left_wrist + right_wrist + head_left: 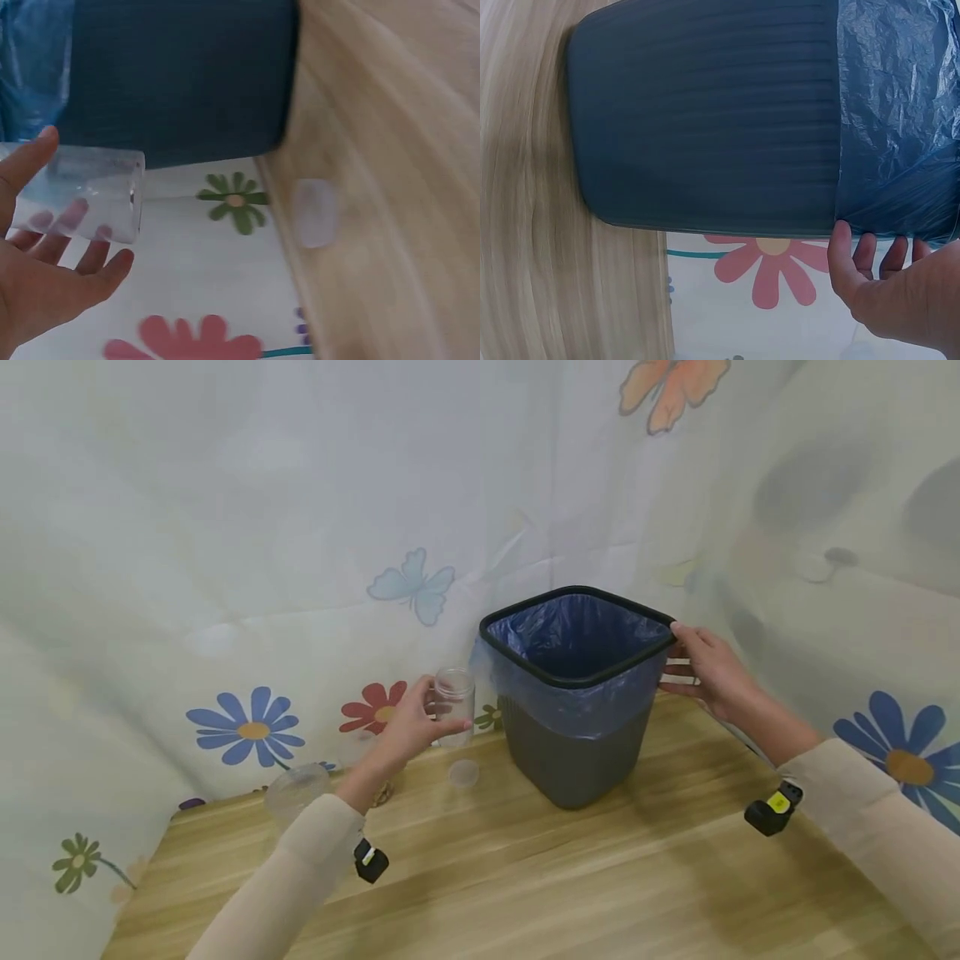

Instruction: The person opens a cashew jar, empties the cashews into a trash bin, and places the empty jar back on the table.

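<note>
Gripping a clear jar [459, 706] in the left hand [408, 725], with thumb and fingers curled round its wall from the left. Holding it upright, mouth facing up, raised above the bench [585, 885] near its far side, just left of a grey bin [573, 760]. Touching the bin's dark rim [572, 683] and right side with the right hand [712, 672], fingers spread and only slightly bent. Seeing a blue plastic bag [577, 717] inside the upright bin, folded over the rim and hanging partway down the outside. Finding a small round translucent piece [463, 773] on the bench below the jar, apart from the bin. Noting a clear tub [292, 789] farther left, partly hidden by the left sleeve [300, 860], and a small brown thing [383, 793] beside the left wrist, too small to identify. Facing, on the far side, a pale cloth [285, 527] printed with flowers and butterflies.
</note>
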`<state>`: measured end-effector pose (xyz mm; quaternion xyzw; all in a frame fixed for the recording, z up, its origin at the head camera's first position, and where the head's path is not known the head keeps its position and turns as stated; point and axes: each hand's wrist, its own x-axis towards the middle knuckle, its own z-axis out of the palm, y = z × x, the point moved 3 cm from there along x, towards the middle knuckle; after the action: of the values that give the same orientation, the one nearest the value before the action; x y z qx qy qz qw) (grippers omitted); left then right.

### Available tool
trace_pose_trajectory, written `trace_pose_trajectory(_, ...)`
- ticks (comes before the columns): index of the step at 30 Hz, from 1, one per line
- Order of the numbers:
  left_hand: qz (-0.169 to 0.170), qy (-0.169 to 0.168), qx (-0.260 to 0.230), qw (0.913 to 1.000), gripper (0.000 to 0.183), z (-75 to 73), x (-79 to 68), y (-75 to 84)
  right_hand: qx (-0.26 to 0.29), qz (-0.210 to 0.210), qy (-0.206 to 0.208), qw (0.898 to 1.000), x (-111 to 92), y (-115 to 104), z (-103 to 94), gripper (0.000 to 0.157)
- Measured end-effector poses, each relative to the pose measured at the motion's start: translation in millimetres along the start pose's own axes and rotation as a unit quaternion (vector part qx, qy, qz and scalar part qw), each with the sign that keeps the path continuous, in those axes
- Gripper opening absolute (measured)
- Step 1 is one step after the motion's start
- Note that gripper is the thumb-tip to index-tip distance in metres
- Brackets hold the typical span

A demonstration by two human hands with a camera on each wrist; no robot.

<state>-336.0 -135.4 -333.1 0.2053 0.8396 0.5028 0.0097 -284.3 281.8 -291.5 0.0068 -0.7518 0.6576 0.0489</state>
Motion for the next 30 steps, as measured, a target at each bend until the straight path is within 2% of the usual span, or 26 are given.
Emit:
trace_pose_trajectory(5, -0.042, 0.035, 0.005, 0.9985, 0.058, 16.0, -3.6, -40.8, 0.016, -0.005, 0.01, 1.0, -0.9, -0.3, -6.2, 0.042)
trace_pose_trajectory(8, -0.054, 0.048, -0.004, 0.9974, 0.056, 24.1, -5.6, -61.6, 0.022, -0.005, 0.009, 1.0, -2.4, -0.1, -9.6, 0.042)
trace_pose_trajectory(15, -0.079, 0.055, -0.043, 0.9945, 0.052, 18.0, -23.1, -97.2, -0.005, -0.013, -0.003, 1.0, 2.0, 1.0, 2.4, 0.04)
trace_pose_trajectory(22, -0.11, 0.064, -0.055, 0.9903, 0.056, 16.9, -25.1, -108.4, -0.014, -0.02, 0.002, 1.0, 1.9, -0.2, 4.3, 0.041)
trace_pose_trajectory(30, -0.102, 0.098, -0.018, 0.9898, 0.071, 20.9, -30.2, -107.1, -0.009, -0.022, 0.003, 1.0, 0.7, 0.6, 1.9, 0.04)
